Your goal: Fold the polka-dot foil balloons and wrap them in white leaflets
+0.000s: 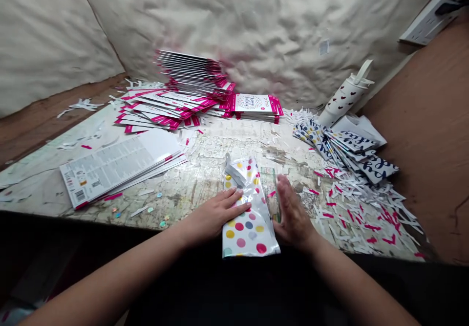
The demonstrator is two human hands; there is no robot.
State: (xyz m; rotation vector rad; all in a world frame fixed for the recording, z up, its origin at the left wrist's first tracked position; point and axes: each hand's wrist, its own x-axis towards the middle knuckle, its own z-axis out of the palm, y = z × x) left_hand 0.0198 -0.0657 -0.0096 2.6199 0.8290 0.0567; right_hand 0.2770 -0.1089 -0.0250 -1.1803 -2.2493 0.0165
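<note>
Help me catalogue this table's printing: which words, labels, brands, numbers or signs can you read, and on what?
"py", apparently, in dark script: folded packets, the rest cut off by folds.
Long card, left: small print and barcode too small.
Short card stack: lettering too blurred.
White bottle with hearts: any lettering too small.
Wall label: unreadable.
Polka-dot packet: no lettering seen.

I see the person's left hand (214,214) resting on a shiny polka-dot sheet (249,233) at the near edge of the table (208,152), the right hand (294,216) turned sideways just beside it. Pink-edged cards (194,76) pile up behind; rightward, a heart-patterned tumbler (343,98) stands beyond scattered paper strips (366,217).
</note>
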